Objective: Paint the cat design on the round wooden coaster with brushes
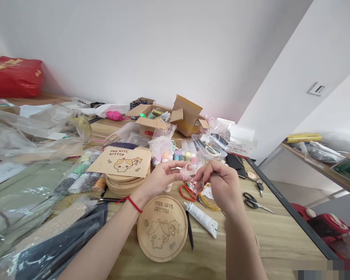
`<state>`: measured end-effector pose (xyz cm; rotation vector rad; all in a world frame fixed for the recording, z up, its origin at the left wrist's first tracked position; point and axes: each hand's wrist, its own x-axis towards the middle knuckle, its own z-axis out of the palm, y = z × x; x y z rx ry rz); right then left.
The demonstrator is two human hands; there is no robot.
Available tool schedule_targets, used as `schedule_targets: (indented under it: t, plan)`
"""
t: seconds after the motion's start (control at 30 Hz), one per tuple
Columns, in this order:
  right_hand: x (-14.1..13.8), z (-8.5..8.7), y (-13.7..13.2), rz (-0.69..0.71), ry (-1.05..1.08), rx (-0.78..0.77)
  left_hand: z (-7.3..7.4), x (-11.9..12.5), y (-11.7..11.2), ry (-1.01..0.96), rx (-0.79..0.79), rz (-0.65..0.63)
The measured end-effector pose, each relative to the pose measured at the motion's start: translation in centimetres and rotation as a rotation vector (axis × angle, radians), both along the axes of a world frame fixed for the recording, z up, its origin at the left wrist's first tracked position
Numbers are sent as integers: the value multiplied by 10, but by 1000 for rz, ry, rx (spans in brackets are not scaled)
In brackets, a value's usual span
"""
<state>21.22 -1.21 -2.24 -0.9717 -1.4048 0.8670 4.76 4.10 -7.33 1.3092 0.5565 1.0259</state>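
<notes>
Both my hands are raised over the middle of the wooden table. My left hand [160, 179] and my right hand [221, 182] pinch a small clear plastic piece [188, 171] between their fingertips, and its exact shape is hard to make out. Below them lies a round engraved wooden disc [162, 229]. A white glue tube [200, 219] and a black pen [189, 229] rest beside it. Orange-handled scissors [188, 192] sit partly hidden under my right hand.
A stack of wooden discs [125, 184] lies under a printed kitten card [119, 161]. Black scissors [255, 202] lie near the table's right edge [282, 206]. An open cardboard box [163, 116], bagged craft supplies and plastic sheeting [32, 136] crowd the far and left sides.
</notes>
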Motion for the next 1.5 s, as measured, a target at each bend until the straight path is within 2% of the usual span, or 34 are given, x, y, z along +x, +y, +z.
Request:
schedule_targets:
  t: [0.2,0.47,0.67,0.77,0.9,1.03,1.2,1.33,1.43,1.5]
  plan:
    - [2,4,-8,-31,-48,-126,-10,16,-5,-209,-158,-134]
    - [6,2,-5,10,-261,-184,-17,39,-13,-419,-317,-121]
    - [8,1,2,110,-183,-200,-16,44,-17,-269,-365,-27]
    - [9,0,6,176,-106,-151,-15,40,-15,-213,-346,22]
    - [8,-1,5,133,-111,-70,-13,34,-13,-179,-309,-19]
    - [5,-1,3,227,-152,-88,-13,33,-14,-162,-314,-56]
    - [4,-3,3,59,-195,6,-11,35,-15,-129,-314,-57]
    - [3,-6,6,165,-162,-48,-11,36,-15,-126,-323,-25]
    - [2,-8,9,72,-162,-11,-13,35,-14,-110,-323,-28]
    - [2,-9,11,67,-175,-38,-14,35,-13,-95,-311,-13]
